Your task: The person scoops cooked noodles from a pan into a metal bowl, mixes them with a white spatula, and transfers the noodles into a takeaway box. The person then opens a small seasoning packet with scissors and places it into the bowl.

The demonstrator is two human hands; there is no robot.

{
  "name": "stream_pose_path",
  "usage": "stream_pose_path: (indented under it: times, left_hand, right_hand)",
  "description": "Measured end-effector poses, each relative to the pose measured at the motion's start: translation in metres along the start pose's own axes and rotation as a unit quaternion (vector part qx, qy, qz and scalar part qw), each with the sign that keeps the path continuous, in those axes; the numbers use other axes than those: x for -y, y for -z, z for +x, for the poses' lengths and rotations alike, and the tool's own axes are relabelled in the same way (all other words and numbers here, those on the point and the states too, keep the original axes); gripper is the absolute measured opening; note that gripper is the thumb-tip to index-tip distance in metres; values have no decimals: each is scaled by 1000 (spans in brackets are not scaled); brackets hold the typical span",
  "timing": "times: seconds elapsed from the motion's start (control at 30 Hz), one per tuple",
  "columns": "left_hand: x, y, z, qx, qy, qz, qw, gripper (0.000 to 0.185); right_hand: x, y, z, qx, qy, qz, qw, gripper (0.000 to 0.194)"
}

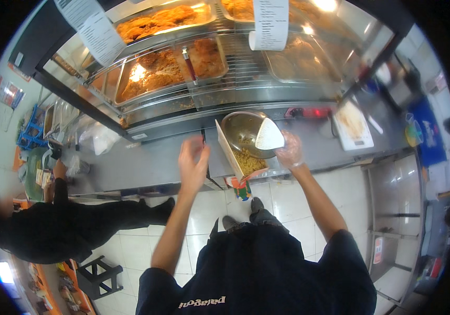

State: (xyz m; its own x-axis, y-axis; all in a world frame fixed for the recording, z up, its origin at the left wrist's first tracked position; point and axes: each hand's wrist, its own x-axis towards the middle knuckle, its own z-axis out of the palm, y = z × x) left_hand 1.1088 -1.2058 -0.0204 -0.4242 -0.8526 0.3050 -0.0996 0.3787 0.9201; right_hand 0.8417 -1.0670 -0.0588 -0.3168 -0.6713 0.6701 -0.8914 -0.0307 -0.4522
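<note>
My right hand (pixel 289 149), in a clear plastic glove, grips a white scoop (pixel 269 135) over the rim of a round metal bowl (pixel 240 122). The bowl is tilted within or against an open carton (pixel 228 151), and greenish-yellow crumbly food (pixel 250 160) lies at its lower edge and in the carton. Left of the carton, my left hand (pixel 194 161) is raised over the steel counter (pixel 150 167) with fingers apart and nothing seen in it; it looks bare and slightly blurred.
A glass-fronted warmer with trays of fried food (pixel 154 75) stands behind the counter. A white cutting board (pixel 353 125) lies right. Paper slips (pixel 271 23) hang from the warmer. A co-worker in dark clothes (pixel 63 228) stands at the left, near a black stool (pixel 99 277).
</note>
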Motion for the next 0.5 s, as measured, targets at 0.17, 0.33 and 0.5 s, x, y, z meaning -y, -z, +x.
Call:
stream_pose_path:
  times: [0.17, 0.33, 0.5]
  left_hand:
    - [-40, -45, 75, 155, -338, 249, 894, 38]
    - [-50, -57, 110, 328, -249, 260, 873, 35]
    - [-42, -54, 125, 348, -159, 254, 888, 36]
  right_hand:
    - [-19, 11, 21, 158, -42, 142, 976, 29]
    - [-34, 1, 30, 120, -46, 130, 983, 30]
    - [-16, 21, 24, 76, -177, -5, 981, 36]
